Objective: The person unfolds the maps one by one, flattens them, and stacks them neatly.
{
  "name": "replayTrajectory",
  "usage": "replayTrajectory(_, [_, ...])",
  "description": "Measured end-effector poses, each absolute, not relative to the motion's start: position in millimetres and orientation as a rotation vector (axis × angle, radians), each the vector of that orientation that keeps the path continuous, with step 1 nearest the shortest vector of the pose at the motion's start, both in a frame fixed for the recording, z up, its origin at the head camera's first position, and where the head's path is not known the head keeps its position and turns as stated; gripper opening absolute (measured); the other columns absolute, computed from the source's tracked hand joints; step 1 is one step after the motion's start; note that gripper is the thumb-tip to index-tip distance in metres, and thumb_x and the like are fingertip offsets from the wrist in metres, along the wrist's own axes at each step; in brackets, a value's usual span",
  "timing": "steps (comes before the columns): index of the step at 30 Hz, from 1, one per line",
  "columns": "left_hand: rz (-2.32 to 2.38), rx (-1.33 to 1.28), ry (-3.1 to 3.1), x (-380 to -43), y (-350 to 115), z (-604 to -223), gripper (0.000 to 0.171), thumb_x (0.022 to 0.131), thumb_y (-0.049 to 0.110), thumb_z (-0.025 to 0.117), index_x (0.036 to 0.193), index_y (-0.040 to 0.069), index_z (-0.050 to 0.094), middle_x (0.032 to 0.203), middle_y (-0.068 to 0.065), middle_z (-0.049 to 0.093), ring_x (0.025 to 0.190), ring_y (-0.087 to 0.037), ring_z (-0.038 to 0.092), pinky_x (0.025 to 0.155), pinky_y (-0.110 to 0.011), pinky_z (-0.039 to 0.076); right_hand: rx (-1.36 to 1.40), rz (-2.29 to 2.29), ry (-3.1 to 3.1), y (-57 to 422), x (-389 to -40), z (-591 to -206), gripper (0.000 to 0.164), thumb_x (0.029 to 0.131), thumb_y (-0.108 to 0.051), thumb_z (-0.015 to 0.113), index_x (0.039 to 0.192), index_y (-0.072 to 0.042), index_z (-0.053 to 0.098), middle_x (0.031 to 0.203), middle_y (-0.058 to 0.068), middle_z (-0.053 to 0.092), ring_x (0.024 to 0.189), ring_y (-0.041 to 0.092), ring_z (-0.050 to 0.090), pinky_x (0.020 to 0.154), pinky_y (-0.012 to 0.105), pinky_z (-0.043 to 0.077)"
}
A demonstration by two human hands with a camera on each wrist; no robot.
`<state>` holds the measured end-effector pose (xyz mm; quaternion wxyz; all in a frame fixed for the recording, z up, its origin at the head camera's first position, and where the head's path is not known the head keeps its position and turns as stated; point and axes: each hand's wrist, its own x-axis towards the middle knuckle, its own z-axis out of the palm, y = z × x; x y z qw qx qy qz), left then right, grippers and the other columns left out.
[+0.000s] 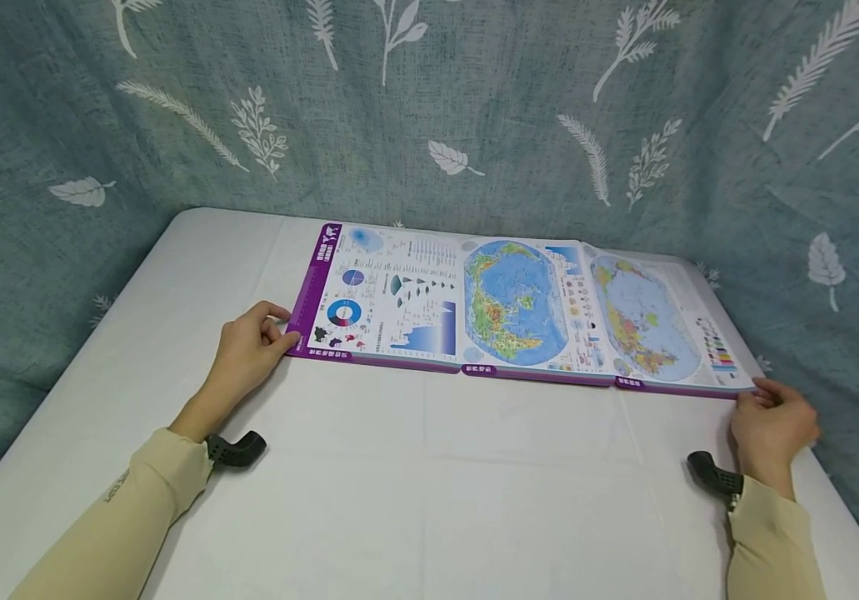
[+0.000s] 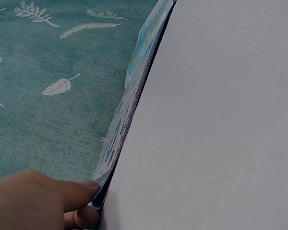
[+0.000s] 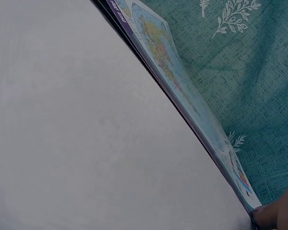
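Note:
A folding world map chart (image 1: 522, 312) with a purple border lies across the far part of the table, three panels side by side. Charts and diagrams fill its left panel; the middle and right panels each carry an oval world map. At its near left corner my left hand (image 1: 245, 354) pinches the edge between thumb and fingers, as the left wrist view also shows with the thumb on top of the sheet (image 2: 110, 148). My right hand (image 1: 774, 425) pinches the near right corner. In the right wrist view, only part of that hand (image 3: 278, 213) shows.
A white-covered table (image 1: 429, 492) holds the chart. Behind and at both sides hangs a green curtain (image 1: 429, 108) with white leaf prints, close to the chart's far edge. A black curved device (image 1: 237, 450) sits at the left cuff, and a similar device (image 1: 714, 475) at the right cuff.

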<state>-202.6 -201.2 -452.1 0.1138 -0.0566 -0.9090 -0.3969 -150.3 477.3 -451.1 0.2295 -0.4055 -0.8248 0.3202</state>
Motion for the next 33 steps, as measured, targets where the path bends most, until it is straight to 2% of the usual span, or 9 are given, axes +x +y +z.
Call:
replayTrajectory(8, [-1.165,-0.148,-2.671,-201.9,-201.0,-450.7,0.028,0.097,0.012,0.076,0.118,-0.001,0.067,0.069,-0.005,0.058,0.063,-0.016,0.047,0.062,-0.029,0.035,-1.143,0.918,-2.266,475.6,-149.6,-448.3,0.044,0.102,-0.011,0.055,0.145,-0.009,0.063,0.088,-0.017,0.048,0.079,-0.002,0.038,0.082,0.022,0.03])
replayTrajectory(16, [-1.156,-0.14,-2.683,-202.4,-200.8,-450.8,0.029,0.097,0.013,0.076,0.12,-0.001,0.066,0.07,-0.005,0.058,0.063,-0.015,0.047,0.063,-0.029,0.036,-1.09,0.935,-2.192,477.5,-149.1,-448.3,0.041,0.098,-0.008,0.055,0.136,-0.005,0.07,0.074,-0.027,0.044,0.068,-0.01,0.038,0.074,0.017,0.03])
replayTrajectory(25, [-1.155,-0.122,-2.695,-203.4,-199.0,-450.6,0.03,0.096,0.013,0.077,0.119,-0.002,0.065,0.07,-0.006,0.058,0.065,-0.018,0.049,0.061,-0.028,0.037,-1.109,0.913,-2.204,481.9,-149.0,-451.0,0.043,0.097,-0.007,0.052,0.136,-0.006,0.07,0.075,-0.025,0.043,0.07,-0.006,0.038,0.074,0.019,0.03])
replayTrajectory(29, [-1.15,-0.099,-2.691,-203.4,-199.6,-451.6,0.031,0.097,0.017,0.077,0.118,-0.002,0.065,0.068,-0.005,0.058,0.065,-0.018,0.049,0.061,-0.028,0.038,-1.131,0.951,-2.198,480.9,-147.4,-450.2,0.042,0.099,-0.016,0.058,0.139,-0.008,0.068,0.08,-0.024,0.044,0.075,-0.005,0.038,0.079,0.02,0.03])
replayTrajectory(33, [-1.153,-0.085,-2.671,-202.1,-201.5,-452.6,0.029,0.099,0.022,0.074,0.116,0.0,0.066,0.067,-0.005,0.056,0.065,-0.019,0.047,0.062,-0.03,0.037,-1.158,0.99,-2.203,478.5,-147.6,-449.3,0.049,0.101,-0.032,0.061,0.145,-0.011,0.064,0.09,-0.021,0.047,0.08,-0.007,0.038,0.08,0.019,0.032])
